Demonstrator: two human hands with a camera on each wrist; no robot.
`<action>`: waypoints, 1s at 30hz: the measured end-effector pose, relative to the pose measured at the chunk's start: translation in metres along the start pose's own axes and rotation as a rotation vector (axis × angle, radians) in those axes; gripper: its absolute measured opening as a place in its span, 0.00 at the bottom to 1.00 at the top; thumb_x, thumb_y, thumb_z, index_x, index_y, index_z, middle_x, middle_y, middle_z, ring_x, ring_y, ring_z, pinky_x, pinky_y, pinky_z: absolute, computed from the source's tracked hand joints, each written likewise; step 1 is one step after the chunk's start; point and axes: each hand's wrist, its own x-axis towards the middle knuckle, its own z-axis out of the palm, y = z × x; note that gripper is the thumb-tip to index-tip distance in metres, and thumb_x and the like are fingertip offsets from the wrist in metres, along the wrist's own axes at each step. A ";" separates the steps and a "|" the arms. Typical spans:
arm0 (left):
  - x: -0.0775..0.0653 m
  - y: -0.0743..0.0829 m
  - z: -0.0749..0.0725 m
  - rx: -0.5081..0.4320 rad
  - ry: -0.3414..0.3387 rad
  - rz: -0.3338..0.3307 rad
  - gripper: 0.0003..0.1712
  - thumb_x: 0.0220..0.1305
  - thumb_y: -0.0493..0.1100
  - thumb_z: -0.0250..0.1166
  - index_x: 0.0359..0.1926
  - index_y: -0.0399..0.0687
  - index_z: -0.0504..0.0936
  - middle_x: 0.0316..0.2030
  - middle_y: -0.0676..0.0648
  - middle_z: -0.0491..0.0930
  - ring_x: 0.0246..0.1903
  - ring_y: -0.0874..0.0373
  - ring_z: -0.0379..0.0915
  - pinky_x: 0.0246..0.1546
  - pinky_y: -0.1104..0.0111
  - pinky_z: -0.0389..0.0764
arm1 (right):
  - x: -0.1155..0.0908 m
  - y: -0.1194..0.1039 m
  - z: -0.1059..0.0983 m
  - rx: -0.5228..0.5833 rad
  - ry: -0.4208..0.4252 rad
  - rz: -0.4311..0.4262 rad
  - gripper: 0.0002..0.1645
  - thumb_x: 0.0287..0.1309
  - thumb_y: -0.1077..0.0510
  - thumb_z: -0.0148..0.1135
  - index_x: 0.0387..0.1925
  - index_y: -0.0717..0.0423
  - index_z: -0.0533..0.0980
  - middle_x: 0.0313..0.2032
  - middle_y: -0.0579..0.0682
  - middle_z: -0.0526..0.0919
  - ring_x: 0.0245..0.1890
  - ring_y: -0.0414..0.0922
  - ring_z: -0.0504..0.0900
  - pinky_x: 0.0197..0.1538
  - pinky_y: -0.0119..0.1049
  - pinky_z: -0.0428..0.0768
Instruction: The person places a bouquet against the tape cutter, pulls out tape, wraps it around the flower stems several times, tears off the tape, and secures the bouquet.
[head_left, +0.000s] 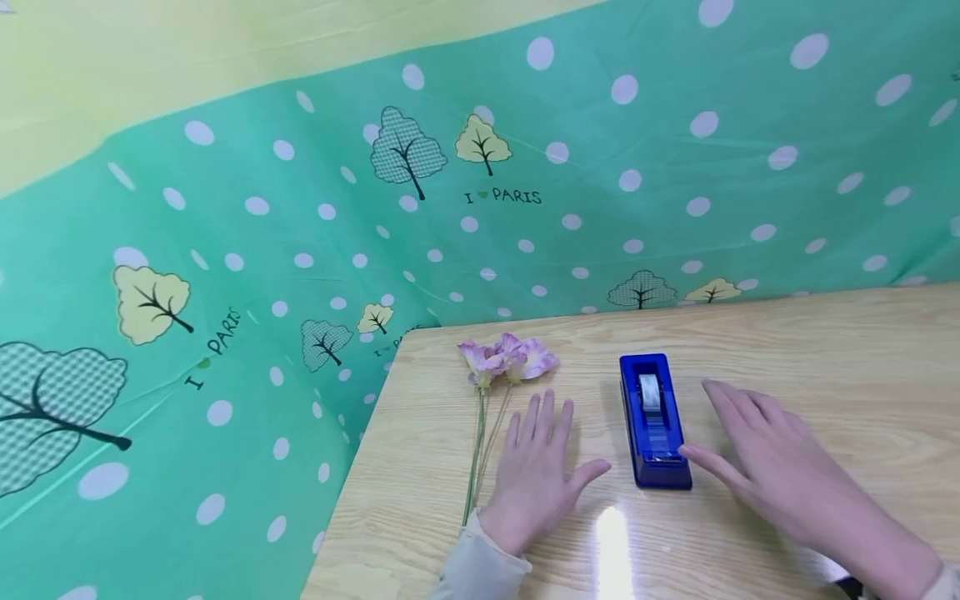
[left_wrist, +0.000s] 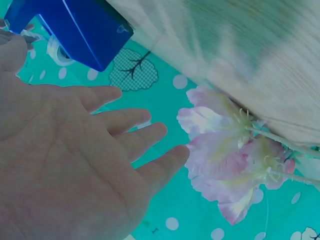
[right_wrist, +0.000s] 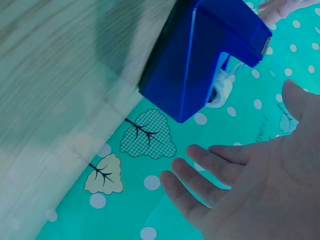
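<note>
A blue tape dispenser (head_left: 654,425) with a roll of clear tape (head_left: 649,392) stands on the wooden table between both hands. My left hand (head_left: 531,475) lies to its left, palm down, fingers extended and thumb spread toward the dispenser. Artificial pink flowers (head_left: 506,358) on long green stems (head_left: 477,450) lie just left of and beyond that hand. On the dispenser's right side, my right hand (head_left: 772,458) has its fingers stretched forward, the thumb tip close to the dispenser's near end. Neither hand holds anything. The right wrist view shows the dispenser's side (right_wrist: 190,65) beyond the fingers.
The light wooden table (head_left: 862,358) reaches back to a green curtain (head_left: 570,175) with white dots and tree prints. The same cloth runs along the table's left side. A small dark object (head_left: 849,587) shows at the lower right, beneath the right forearm.
</note>
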 end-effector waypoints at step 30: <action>0.005 -0.035 -0.028 -0.119 0.007 -0.088 0.49 0.69 0.71 0.47 0.75 0.39 0.56 0.73 0.36 0.59 0.72 0.40 0.56 0.70 0.46 0.60 | 0.021 -0.057 0.001 -0.004 0.029 -0.071 0.39 0.64 0.34 0.58 0.58 0.63 0.74 0.52 0.59 0.81 0.50 0.56 0.74 0.53 0.56 0.73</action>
